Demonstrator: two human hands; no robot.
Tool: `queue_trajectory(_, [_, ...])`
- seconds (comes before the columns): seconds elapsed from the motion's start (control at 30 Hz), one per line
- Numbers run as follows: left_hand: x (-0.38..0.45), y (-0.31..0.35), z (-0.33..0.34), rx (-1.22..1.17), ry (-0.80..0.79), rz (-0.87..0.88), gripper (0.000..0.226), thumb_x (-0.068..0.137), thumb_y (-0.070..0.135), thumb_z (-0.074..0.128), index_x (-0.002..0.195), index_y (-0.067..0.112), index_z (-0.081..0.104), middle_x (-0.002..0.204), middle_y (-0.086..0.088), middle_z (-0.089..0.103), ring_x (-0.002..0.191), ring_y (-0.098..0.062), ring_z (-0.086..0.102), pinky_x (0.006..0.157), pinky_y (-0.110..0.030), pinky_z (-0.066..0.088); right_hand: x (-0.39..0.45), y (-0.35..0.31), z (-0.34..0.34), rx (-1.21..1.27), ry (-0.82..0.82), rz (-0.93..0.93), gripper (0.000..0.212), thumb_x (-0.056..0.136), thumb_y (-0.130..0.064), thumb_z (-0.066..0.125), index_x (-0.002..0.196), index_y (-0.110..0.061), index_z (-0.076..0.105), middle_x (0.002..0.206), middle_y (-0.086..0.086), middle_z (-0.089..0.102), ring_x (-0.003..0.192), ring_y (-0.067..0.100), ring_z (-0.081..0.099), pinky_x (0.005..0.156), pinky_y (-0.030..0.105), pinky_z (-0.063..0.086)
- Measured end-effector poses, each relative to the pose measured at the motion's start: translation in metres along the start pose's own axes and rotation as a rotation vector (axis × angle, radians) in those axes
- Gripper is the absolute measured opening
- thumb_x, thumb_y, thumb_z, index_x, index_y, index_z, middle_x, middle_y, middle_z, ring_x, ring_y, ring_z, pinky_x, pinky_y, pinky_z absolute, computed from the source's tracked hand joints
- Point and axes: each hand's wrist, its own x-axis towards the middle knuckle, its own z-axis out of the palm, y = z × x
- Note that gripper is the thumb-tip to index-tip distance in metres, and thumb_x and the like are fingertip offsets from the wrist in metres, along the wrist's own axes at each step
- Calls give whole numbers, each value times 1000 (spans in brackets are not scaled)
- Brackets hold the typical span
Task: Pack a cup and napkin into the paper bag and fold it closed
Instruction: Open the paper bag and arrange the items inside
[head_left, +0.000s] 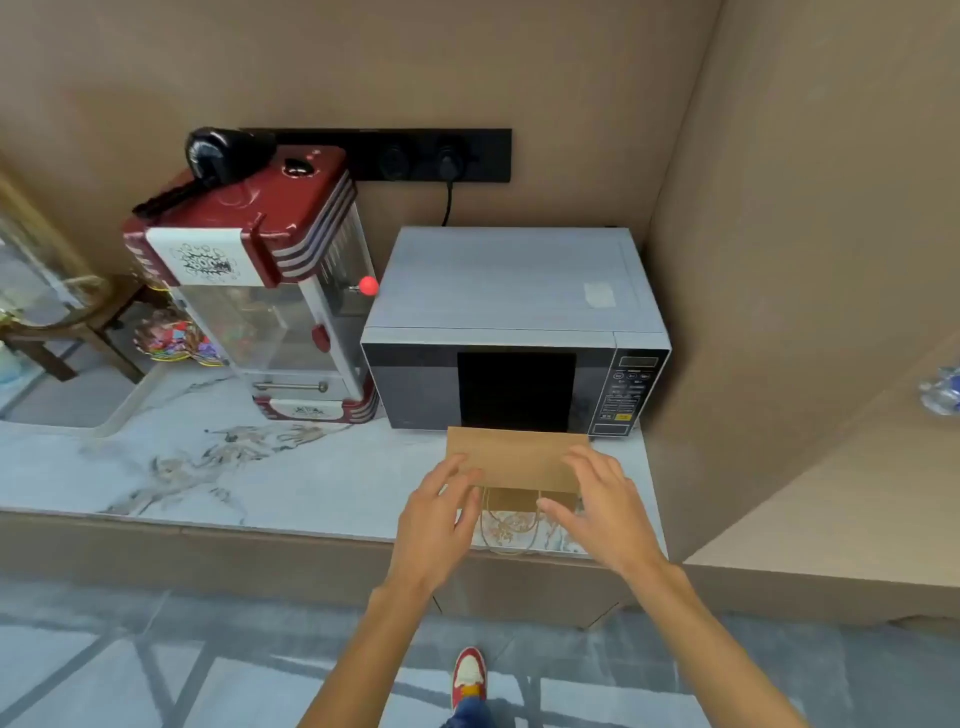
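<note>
Brown paper bag (514, 457) lies flat on the marble counter (260, 478), lower centre of frame, its far edge right against the foot of the microwave (514, 338). Twine handles (506, 530) loop off the near end toward the counter edge.

Left hand (434, 525) sits at the bag's left edge, fingers loosely spread, tips on or just above the paper; contact unclear. Right hand (602, 506) is at the right edge, fingers spread and slightly curled, thumb near the bag mouth. Neither is pinching anything.

No cup or napkin visible, so packing looks not yet started.

Handling, my read: the bag is light, thin and creases easily, and will probably slide on polished marble. Take it at the mouth edges, both sides, and pull apart to open. The handles are floppy and no good for control. It won't stand until the base is popped out.
</note>
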Motion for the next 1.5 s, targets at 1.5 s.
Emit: queue_trajectory(1.5, [80,-56,1,-653,-380,-459,103,54,78,70,143,46,30,152,10,30,140,-15,29,114,-42,32,107,37,-37,329,-328,186,23,88,-50,62,98,-34,75,96,-22,74,96,-3,64,91,30,52])
